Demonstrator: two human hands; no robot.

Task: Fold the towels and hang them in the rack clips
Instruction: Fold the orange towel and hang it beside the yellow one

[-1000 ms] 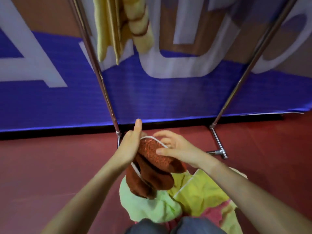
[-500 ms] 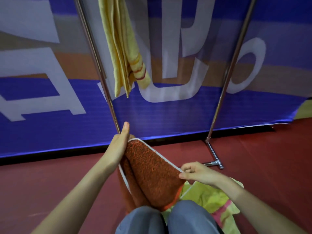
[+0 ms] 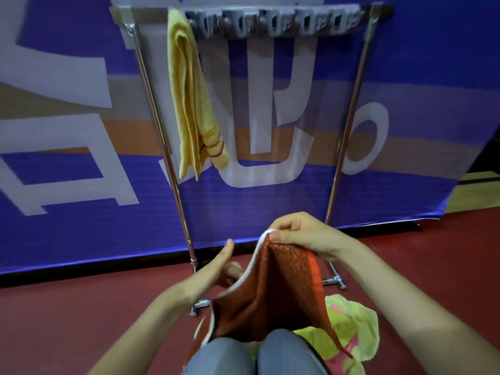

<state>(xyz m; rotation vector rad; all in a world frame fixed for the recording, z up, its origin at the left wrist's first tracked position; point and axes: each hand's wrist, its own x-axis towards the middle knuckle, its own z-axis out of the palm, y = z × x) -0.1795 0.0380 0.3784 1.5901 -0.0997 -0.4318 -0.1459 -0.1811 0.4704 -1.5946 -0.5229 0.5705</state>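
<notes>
Right hand (image 3: 303, 236) is pinched on the white-edged top corner of the rust-orange terry towel (image 3: 273, 288), draped over the lap; left hand (image 3: 216, 269), loosely spread, should be brought to the opposite edge so the fold is squared.

So the whole back side is a big blue vinyl banner (image 3: 81, 226) with huge white letters and a tan-orange stripe running across it. It hangs like a wall, and its bottom edge sits just above a dark strip along the floor. The dark red smooth floor (image 3: 67, 320) has a bit of a sheen to it. Off at the far right, past the banner's edge, there's a patch of yellowish wooden flooring (image 3: 481, 193) with a dark line across it. Lighting is even and kind of dim, no hard shadows.
</notes>
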